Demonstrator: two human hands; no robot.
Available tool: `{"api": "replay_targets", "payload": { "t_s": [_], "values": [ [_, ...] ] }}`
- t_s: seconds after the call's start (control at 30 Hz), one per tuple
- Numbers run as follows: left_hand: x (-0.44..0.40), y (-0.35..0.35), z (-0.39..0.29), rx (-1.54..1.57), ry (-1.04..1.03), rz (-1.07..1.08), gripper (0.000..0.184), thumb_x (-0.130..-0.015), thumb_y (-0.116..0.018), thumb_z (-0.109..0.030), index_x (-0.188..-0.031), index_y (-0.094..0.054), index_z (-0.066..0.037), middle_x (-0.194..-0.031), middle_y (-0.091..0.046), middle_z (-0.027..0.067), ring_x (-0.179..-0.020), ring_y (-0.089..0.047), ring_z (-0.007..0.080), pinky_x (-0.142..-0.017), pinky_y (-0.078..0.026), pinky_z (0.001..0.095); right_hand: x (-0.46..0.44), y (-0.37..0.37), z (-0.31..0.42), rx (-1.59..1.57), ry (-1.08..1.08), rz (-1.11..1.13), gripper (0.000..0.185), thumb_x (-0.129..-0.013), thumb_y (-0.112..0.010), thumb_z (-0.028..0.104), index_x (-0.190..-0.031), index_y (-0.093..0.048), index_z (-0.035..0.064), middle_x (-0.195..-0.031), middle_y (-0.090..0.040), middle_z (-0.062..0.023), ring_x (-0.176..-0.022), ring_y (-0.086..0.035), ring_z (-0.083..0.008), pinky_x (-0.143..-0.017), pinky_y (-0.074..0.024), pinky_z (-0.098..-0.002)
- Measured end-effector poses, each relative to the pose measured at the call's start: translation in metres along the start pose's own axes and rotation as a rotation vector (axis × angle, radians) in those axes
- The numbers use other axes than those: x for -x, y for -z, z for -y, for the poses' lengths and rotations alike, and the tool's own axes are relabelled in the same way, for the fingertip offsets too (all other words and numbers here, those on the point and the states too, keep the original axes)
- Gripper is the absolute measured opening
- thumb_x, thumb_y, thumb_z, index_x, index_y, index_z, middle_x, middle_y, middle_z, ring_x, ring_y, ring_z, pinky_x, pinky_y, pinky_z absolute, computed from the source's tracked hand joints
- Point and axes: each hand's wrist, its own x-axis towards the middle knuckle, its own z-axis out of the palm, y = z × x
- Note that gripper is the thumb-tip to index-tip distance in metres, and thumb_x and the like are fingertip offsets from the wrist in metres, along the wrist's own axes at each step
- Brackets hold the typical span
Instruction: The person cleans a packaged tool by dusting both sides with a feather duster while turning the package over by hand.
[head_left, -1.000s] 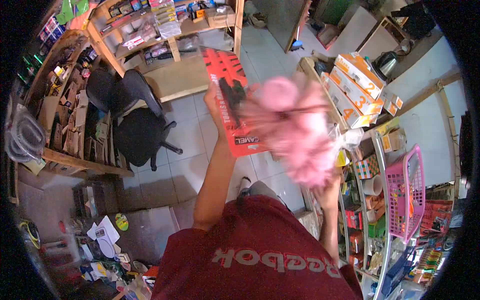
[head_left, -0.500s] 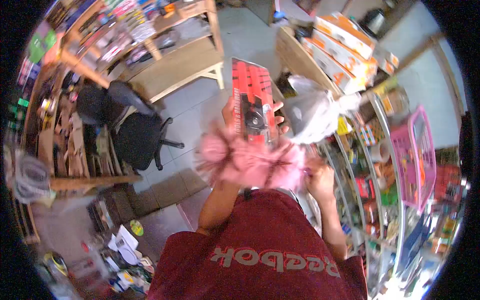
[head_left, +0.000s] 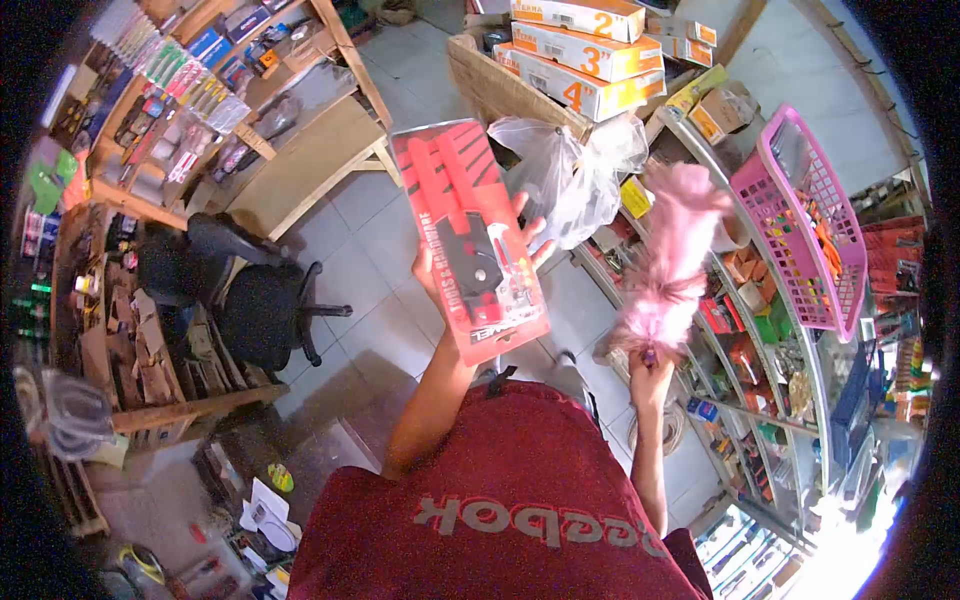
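Observation:
My left hand (head_left: 433, 272) holds up a red packaged tool (head_left: 480, 260), a flat card pack printed "TOOLS & HARDWARE" with red and black parts showing on its front. The fingers wrap round its back and show at both edges. My right hand (head_left: 652, 378) is closed round the lower end of a pink fluffy duster (head_left: 668, 270), which stands upright to the right of the pack and apart from it. Behind the two hangs a white plastic bag (head_left: 565, 180).
Glass shelves (head_left: 745, 330) with hardware run along the right, topped by a pink basket (head_left: 810, 220). Boxes marked with sizes (head_left: 590, 60) are stacked at the back. A black chair (head_left: 265, 305) and a wooden bench (head_left: 300, 165) stand left. Floor clutter (head_left: 265, 525) lies lower left.
The duster has swung from across the pack's lower end, out to the right and upright. The pack now shows uncovered, tilted to the left, still in my left hand.

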Motion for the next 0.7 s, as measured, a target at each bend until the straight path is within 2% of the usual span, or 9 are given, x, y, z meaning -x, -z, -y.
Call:
{"api": "replay_targets", "payload": {
  "t_s": [0.03,0.13,0.2,0.23,0.3,0.4,0.47,0.53,0.7],
  "values": [
    [0.005,-0.006,0.009,-0.023,-0.071,0.000,0.077,-0.082,-0.038,-0.062,-0.141,-0.031,-0.014,-0.139,-0.039,0.0179,-0.126,-0.039,0.0402,-0.106,-0.024,0.0592,0.000,-0.009,-0.010,-0.066,0.127,-0.007,0.017,-0.078,-0.054,0.012,-0.070,-0.061,-0.0009,-0.058,-0.056,-0.0179,-0.051,-0.054,-0.0340,-0.052,-0.0417,-0.0384],
    [0.022,-0.023,0.036,0.081,-0.136,0.078,0.069,-0.082,-0.041,-0.059,-0.133,-0.042,-0.011,-0.128,-0.049,0.0143,-0.116,-0.050,0.0320,-0.100,-0.037,0.0515,-0.003,0.021,0.032,-0.024,0.230,0.347,0.013,-0.075,-0.057,0.011,-0.079,-0.062,-0.0008,-0.065,-0.057,-0.0214,-0.060,-0.058,-0.0369,-0.058,-0.0444,-0.0449],
    [0.034,0.006,0.054,0.054,-0.338,0.073,0.057,-0.085,-0.042,-0.053,-0.120,-0.050,-0.009,-0.107,-0.058,0.0075,-0.097,-0.059,0.0216,-0.085,-0.048,0.0383,0.005,0.042,0.044,0.006,0.505,0.266,0.012,-0.075,-0.056,0.009,-0.079,-0.062,-0.0004,-0.065,-0.056,-0.0218,-0.059,-0.057,-0.0384,-0.057,-0.0443,-0.0453],
    [0.038,0.002,0.069,-0.005,-0.427,0.013,0.055,-0.086,-0.042,-0.052,-0.117,-0.051,-0.009,-0.103,-0.059,0.0064,-0.093,-0.059,0.0200,-0.081,-0.049,0.0358,-0.002,0.055,0.027,-0.037,0.422,0.525,0.013,-0.075,-0.057,0.010,-0.081,-0.062,0.0002,-0.065,-0.057,-0.0215,-0.061,-0.057,-0.0402,-0.058,-0.0447,-0.0437],
    [0.046,-0.021,0.095,0.046,-0.538,0.008,0.053,-0.087,-0.041,-0.052,-0.116,-0.052,-0.009,-0.101,-0.060,0.0078,-0.089,-0.060,0.0199,-0.075,-0.051,0.0322,-0.005,0.098,0.021,0.026,0.355,0.668,0.014,-0.075,-0.058,0.011,-0.083,-0.062,0.0003,-0.068,-0.058,-0.0215,-0.065,-0.057,-0.0408,-0.061,-0.0453,-0.0447],
    [0.058,-0.081,0.144,-0.366,-0.639,-0.284,0.056,-0.087,-0.041,-0.052,-0.119,-0.051,-0.006,-0.108,-0.058,0.0113,-0.095,-0.058,0.0218,-0.081,-0.049,0.0340,-0.009,0.134,-0.026,-0.005,0.407,0.789,0.013,-0.079,-0.058,0.013,-0.084,-0.060,0.0013,-0.075,-0.060,-0.0212,-0.073,-0.057,-0.0418,-0.066,-0.0448,-0.0475],
    [0.095,0.000,0.142,-0.437,-0.477,0.072,0.066,-0.087,-0.042,-0.054,-0.127,-0.043,-0.003,-0.120,-0.052,0.0131,-0.110,-0.051,0.0244,-0.096,-0.040,0.0393,-0.010,0.145,-0.036,0.071,0.424,0.860,0.016,-0.080,-0.057,0.016,-0.087,-0.062,0.0020,-0.076,-0.061,-0.0213,-0.077,-0.057,-0.0424,-0.070,-0.0451,-0.0476],
    [0.103,-0.049,0.188,-0.648,-0.800,-0.492,0.071,-0.086,-0.042,-0.056,-0.131,-0.039,-0.001,-0.124,-0.049,0.0125,-0.115,-0.048,0.0251,-0.101,-0.036,0.0411,-0.003,0.152,-0.029,-0.011,0.546,0.816,0.020,-0.078,-0.058,0.016,-0.081,-0.059,-0.0033,-0.080,-0.059,-0.0249,-0.077,-0.055,-0.0430,-0.069,-0.0434,-0.0477],
    [0.152,-0.084,0.204,-0.551,-0.927,-0.275,0.073,-0.084,-0.045,-0.056,-0.133,-0.037,-0.002,-0.126,-0.048,0.0113,-0.118,-0.046,0.0252,-0.103,-0.035,0.0418,0.015,0.174,-0.048,-0.054,0.504,1.110,0.019,-0.073,-0.056,0.012,-0.084,-0.060,-0.0036,-0.075,-0.058,-0.0248,-0.070,-0.056,-0.0392,-0.067,-0.0435,-0.0440]
  ]
}}
